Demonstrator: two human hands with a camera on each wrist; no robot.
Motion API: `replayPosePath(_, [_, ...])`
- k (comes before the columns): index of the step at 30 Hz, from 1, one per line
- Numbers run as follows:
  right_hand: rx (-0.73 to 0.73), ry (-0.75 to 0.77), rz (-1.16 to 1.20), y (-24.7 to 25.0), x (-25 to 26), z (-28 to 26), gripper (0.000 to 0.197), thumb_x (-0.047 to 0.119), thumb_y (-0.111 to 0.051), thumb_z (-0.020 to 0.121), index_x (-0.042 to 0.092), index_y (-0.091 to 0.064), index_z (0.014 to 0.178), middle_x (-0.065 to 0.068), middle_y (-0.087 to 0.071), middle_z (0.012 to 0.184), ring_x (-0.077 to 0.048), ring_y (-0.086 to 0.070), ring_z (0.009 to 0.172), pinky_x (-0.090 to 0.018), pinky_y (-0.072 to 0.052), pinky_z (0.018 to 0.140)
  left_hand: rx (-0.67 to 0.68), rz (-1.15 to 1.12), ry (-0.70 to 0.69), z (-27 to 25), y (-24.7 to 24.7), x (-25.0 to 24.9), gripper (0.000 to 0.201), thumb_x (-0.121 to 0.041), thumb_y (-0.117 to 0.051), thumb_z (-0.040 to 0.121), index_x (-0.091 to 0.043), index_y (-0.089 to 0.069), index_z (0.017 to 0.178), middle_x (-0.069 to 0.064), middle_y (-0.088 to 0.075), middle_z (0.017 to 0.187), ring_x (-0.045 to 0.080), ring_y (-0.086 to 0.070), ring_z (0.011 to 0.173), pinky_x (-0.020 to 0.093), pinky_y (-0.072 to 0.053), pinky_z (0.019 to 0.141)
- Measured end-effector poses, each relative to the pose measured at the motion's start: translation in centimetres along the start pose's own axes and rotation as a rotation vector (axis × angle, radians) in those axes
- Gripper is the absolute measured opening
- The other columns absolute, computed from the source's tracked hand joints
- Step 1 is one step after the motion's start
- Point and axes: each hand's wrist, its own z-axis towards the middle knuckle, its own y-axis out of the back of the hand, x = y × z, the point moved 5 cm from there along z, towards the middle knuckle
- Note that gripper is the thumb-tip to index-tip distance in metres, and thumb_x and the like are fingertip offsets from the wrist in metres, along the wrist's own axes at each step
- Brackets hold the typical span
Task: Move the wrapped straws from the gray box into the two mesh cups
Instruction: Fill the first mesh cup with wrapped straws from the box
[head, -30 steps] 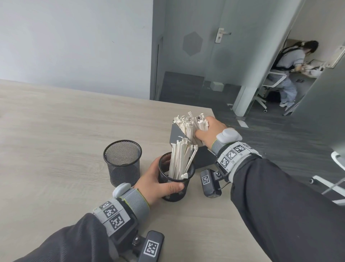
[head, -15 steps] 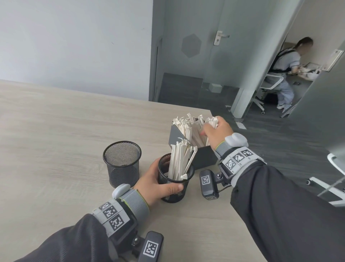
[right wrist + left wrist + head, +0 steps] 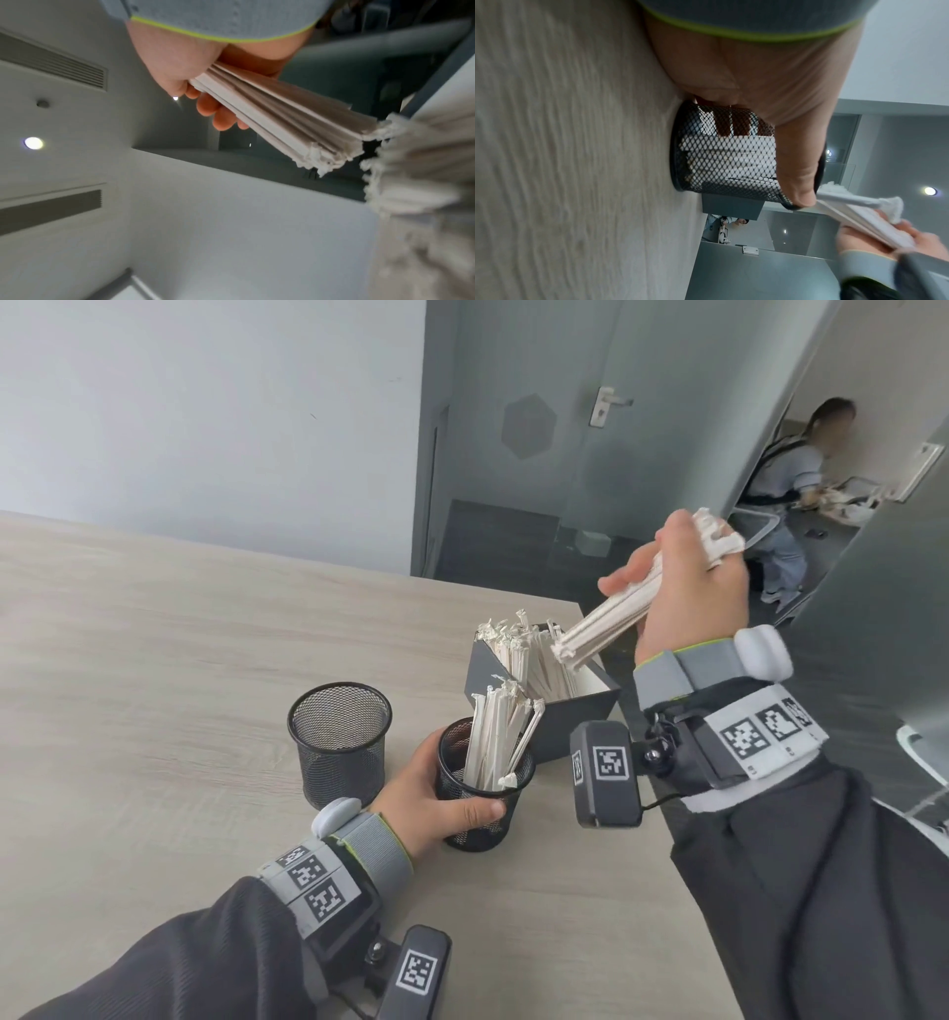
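Note:
My right hand (image 3: 683,572) grips a bundle of white wrapped straws (image 3: 611,621) (image 3: 287,115), lifted clear above the gray box (image 3: 570,716), the lower ends pointing down-left at it. More wrapped straws (image 3: 518,654) lean inside the box. My left hand (image 3: 436,806) holds the nearer black mesh cup (image 3: 488,814) (image 3: 726,156) on the table, thumb across its front. That cup carries several wrapped straws (image 3: 493,742). A second mesh cup (image 3: 341,742) stands to its left with nothing visible inside.
The light wood table (image 3: 154,660) ends just right of the gray box, at a corner. Beyond it are a dark floor, a glass partition and door (image 3: 590,454), and a seated person (image 3: 791,490) far back right.
My right hand has risen up and to the right out of the gray box, carrying a bundle of straws. The left hand and both cups have stayed put.

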Motion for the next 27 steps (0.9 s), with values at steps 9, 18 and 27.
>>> replayPosePath(9, [0.285, -0.288, 0.27, -4.5, -2.3, -6.7, 0.027, 0.026, -0.048, 0.102, 0.005, -0.054, 0.086, -0.018, -0.07, 0.068, -0.037, -0.07, 0.068, -0.054, -0.058, 0.076, 0.01, -0.054, 0.002, 0.0, -0.1, 0.3, 0.091, -0.029, -0.096, 0.054, -0.031, -0.056, 0.136, -0.001, -0.075, 0.129, 0.023, -0.068, 0.126, 0.043, -0.055, 0.107])
replayPosePath(18, [0.576, -0.126, -0.337, -3.4, -6.7, -9.5, 0.045, 0.051, -0.038, 0.101, 0.031, -0.076, 0.089, 0.011, -0.077, 0.092, -0.022, -0.066, 0.087, -0.048, -0.047, 0.097, 0.0, -0.052, -0.016, 0.1, 0.0, 0.2, 0.089, -0.035, -0.099, 0.052, -0.038, -0.059, 0.132, -0.004, -0.074, 0.133, 0.022, -0.065, 0.131, 0.057, -0.047, 0.117])
replayPosePath(27, [0.775, 0.0, -0.359, -3.8, -7.3, -10.3, 0.044, 0.032, -0.064, 0.086, 0.028, -0.049, 0.127, 0.015, -0.059, 0.13, 0.001, -0.052, 0.122, -0.017, -0.04, 0.1, 0.0, -0.059, 0.012, 0.2, 0.1, 0.4, 0.098, -0.055, -0.104, 0.044, -0.04, -0.06, 0.131, 0.004, -0.074, 0.133, 0.029, -0.065, 0.132, 0.061, -0.045, 0.118])
